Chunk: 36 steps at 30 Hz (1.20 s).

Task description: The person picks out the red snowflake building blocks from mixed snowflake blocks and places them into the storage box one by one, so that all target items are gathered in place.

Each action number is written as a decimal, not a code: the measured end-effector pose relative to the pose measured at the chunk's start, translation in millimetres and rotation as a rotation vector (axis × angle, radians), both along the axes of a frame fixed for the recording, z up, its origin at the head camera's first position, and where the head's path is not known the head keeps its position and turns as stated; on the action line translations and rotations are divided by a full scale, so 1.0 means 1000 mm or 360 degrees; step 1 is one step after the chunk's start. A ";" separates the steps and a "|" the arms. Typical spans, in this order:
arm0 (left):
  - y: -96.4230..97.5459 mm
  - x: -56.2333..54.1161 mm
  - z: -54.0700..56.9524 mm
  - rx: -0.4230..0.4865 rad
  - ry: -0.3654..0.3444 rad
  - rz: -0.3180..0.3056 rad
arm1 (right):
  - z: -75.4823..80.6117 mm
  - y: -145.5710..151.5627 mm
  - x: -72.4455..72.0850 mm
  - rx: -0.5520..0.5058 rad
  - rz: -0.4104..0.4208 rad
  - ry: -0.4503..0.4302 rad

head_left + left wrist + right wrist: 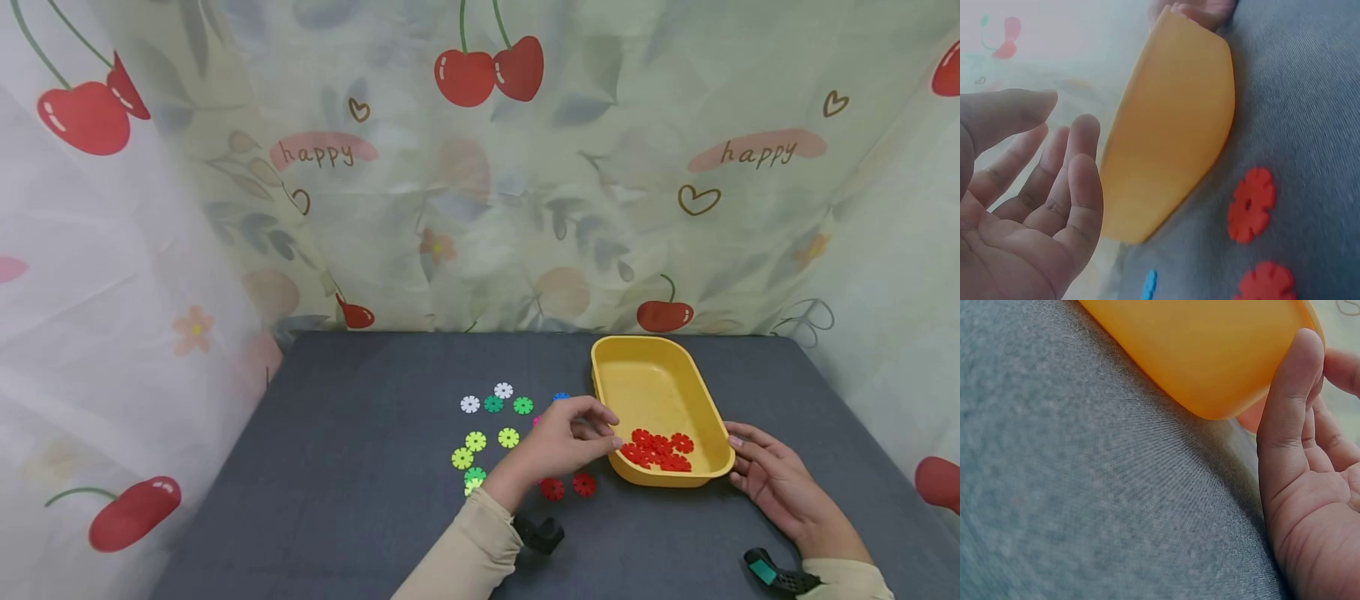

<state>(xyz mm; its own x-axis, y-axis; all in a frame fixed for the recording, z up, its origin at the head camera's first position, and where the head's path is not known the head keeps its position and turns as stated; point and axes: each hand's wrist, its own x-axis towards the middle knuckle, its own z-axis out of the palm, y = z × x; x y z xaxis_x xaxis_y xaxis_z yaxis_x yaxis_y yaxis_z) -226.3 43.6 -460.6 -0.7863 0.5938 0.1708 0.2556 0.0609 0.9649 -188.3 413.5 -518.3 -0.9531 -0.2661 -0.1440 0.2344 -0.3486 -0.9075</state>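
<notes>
A yellow plastic tray (652,392) sits on the table's right side, with several red snowflake building discs (660,451) in its near end. My right hand (780,483) grips the near right corner of this tray, thumb against the wall (1210,356) and other fingers around the corner. Over the tray's near left rim is my left hand (562,437). Its thumb and bent fingers (1085,181) stand apart, nothing between them. Two red discs (552,489) (584,484) lie on the cloth left of the tray, below the left hand.
White discs (470,404), green discs (522,406) and yellow-green discs (476,442) lie left of the left hand. A blue disc (561,397) and a pink one are partly hidden behind it. A dark grey cloth (337,467) covers the table; a cherry-print curtain (525,208) hangs around it.
</notes>
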 end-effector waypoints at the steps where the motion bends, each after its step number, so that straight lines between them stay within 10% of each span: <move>1: -0.002 0.000 -0.001 -0.0002 0.0002 0.0003 | 0.000 0.000 0.000 0.0002 0.0001 0.0002; 15: -0.022 0.000 -0.025 -0.0140 -0.0047 0.0117 | -0.004 0.003 0.001 0.0063 -0.0051 -0.0035; 36: -0.020 0.001 -0.035 -0.0423 -0.0057 -0.0028 | 0.001 0.000 0.000 0.0038 -0.0043 -0.0032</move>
